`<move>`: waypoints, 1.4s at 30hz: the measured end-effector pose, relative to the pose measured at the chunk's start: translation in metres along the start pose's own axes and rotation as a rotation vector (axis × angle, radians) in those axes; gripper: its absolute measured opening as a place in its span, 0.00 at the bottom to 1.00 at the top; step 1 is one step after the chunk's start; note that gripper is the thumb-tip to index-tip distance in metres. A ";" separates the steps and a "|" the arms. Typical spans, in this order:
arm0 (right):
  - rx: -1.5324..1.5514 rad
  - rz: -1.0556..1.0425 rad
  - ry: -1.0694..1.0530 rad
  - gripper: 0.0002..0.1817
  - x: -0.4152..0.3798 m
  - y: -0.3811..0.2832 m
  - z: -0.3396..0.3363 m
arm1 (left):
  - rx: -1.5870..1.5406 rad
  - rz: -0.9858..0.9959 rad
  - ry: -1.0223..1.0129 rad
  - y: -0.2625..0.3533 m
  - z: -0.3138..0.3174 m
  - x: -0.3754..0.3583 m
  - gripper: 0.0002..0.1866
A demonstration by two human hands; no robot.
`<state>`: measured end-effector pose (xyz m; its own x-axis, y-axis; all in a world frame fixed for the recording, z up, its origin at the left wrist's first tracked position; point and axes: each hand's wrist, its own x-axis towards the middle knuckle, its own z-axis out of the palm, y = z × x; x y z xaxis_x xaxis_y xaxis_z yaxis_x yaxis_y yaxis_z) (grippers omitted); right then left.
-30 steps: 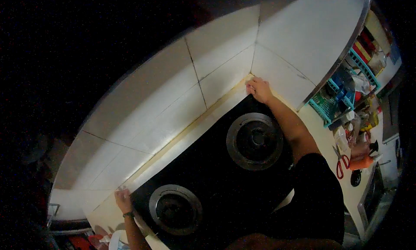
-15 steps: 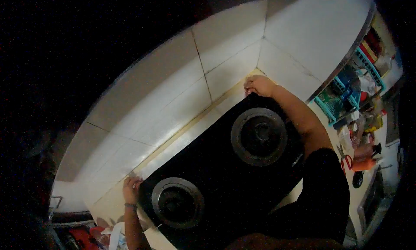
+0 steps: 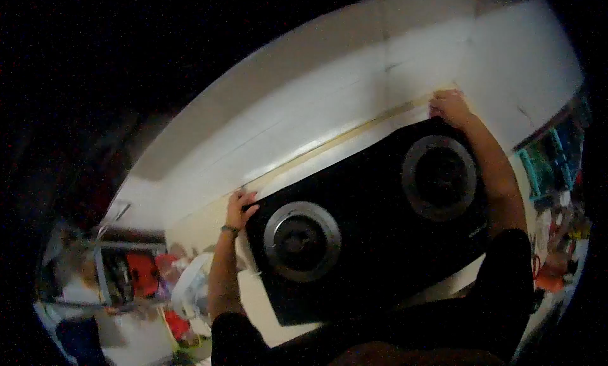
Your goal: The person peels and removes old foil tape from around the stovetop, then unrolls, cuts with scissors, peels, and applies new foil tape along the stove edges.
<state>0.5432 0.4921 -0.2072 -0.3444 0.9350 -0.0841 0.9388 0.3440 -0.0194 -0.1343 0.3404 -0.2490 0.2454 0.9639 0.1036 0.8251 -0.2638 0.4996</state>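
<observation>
A black two-burner gas stove (image 3: pixel 373 233) lies slanted before me on the cream counter, its far edge near the tiled wall. My left hand (image 3: pixel 239 209), with a dark band at the wrist, holds the far left corner, thumb and fingers around it. At the far right corner my right hand (image 3: pixel 449 106) has its fingers curled over the edge, the tips partly hidden. Two round metal rings, the left burner (image 3: pixel 303 241) and the right burner (image 3: pixel 439 178), sit on the stove top.
Behind the stove rises a pale tiled wall (image 3: pixel 304 106). A turquoise basket (image 3: pixel 538 169) and blurred bottles stand at the right, with an orange item (image 3: pixel 554 277) below. White and red items (image 3: pixel 190 287) crowd the left side.
My view has swung left, so the stove and both hands appear farther right and higher, and more of the left side shows. Both hands remain at the stove's far corners.
</observation>
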 end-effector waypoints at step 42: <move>0.773 -0.717 0.526 0.19 -0.211 -0.514 -0.207 | -1.440 -0.200 0.686 0.299 -0.121 -0.219 0.03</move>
<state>0.1306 0.1358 0.0268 -0.5891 0.5310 0.6091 0.2233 0.8314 -0.5088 -0.0031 0.0554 -0.0182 -0.3926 0.9153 0.0897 -0.4250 -0.2671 0.8649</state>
